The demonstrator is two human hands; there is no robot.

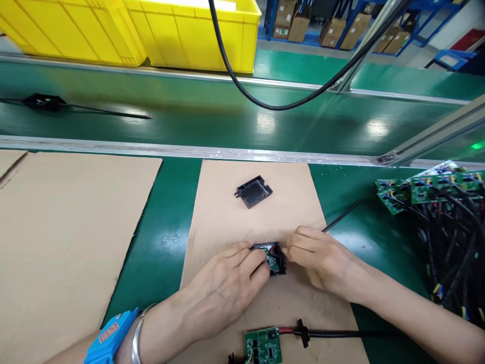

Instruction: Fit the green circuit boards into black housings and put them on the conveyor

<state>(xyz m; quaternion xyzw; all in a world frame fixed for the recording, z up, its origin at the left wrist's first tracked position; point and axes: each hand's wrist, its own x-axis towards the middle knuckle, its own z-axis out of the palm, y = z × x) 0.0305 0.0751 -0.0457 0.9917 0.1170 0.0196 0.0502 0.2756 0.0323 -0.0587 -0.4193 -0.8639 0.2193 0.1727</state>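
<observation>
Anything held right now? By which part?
Left hand holds the black casing by its left side. Right hand is at the casing's right end; whether it grips casing or cable is hidden.

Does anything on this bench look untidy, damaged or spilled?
I see no spill or clear damage. Only the black cables on the right look untidy: they lie tangled in a heap with green boards.

1 head-worn camera looks forward and down over the counter (170, 237), left hand (231, 280) and right hand (326, 260) near.
</observation>
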